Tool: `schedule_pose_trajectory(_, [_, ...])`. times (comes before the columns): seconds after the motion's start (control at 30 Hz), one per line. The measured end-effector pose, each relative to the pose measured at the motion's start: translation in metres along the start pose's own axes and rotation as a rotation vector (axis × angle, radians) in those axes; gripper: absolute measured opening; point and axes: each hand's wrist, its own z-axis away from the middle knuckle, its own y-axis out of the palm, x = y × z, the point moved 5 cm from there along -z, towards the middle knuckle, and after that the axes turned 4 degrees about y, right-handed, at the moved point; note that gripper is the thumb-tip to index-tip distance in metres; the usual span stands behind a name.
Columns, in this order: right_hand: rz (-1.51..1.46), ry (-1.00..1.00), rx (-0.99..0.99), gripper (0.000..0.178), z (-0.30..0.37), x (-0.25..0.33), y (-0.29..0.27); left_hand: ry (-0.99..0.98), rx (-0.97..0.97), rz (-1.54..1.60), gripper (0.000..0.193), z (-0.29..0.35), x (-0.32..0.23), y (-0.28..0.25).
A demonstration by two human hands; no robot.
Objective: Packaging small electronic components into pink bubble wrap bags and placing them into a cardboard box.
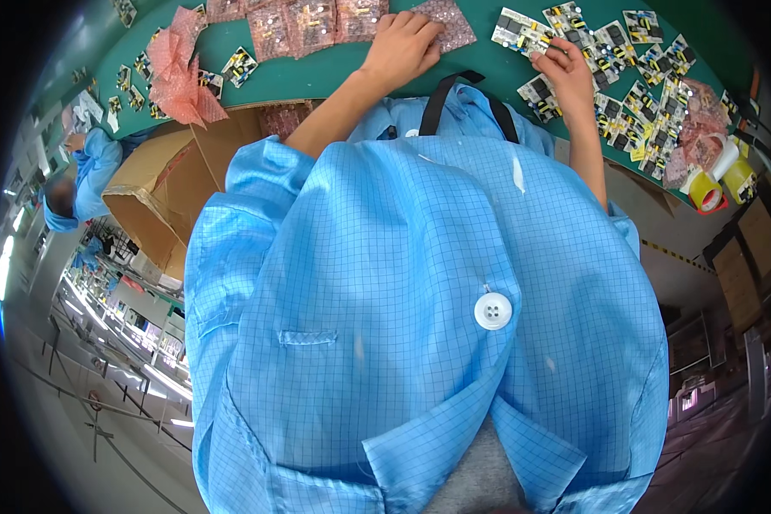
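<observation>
1. The left hand (403, 44) lies palm-down on a pink bubble-wrap bag (448, 26) on the green table (334, 73), fingers together and curled over the bag's edge.
2. The right hand (568, 73) reaches to a circuit board (522, 32) at the near edge of a spread of similar boards (642, 94); its fingertips are bent onto the board, but whether they pinch it is hard to tell.
3. The blue coat (403, 325) fills most of the view and hides the table's near edge.
4. Yellow tape rolls (707, 190) sit far right, warped by the lens.
5. An open cardboard box (158, 193) stands at left, partly covered by the coat.
</observation>
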Motion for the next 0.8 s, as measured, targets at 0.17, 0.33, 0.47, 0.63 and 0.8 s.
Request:
schedule_pose_trajectory(0.17, [0.007,-0.038,0.047,0.051,-0.002,0.004,0.009,-0.259,-0.242,0.290,0.015,-0.031,-0.018,-0.022])
schedule_pose_trajectory(0.33, [-0.005,-0.079,0.089,0.053,-0.011,0.004,0.015,-0.314,-0.423,0.175,0.013,-0.032,-0.020,-0.011])
schedule_pose_trajectory(0.47, [0.008,-0.101,0.112,0.052,-0.030,-0.006,0.007,-0.448,-0.244,0.248,0.011,-0.032,-0.013,0.001])
schedule_pose_trajectory(0.63, [0.028,-0.116,0.169,0.051,-0.031,0.010,0.018,-0.416,-0.340,0.383,0.010,-0.024,-0.012,-0.010])
schedule_pose_trajectory(0.8, [0.106,-0.116,0.314,0.050,-0.035,0.006,0.019,-0.315,-0.471,0.436,0.012,-0.019,-0.018,-0.015])
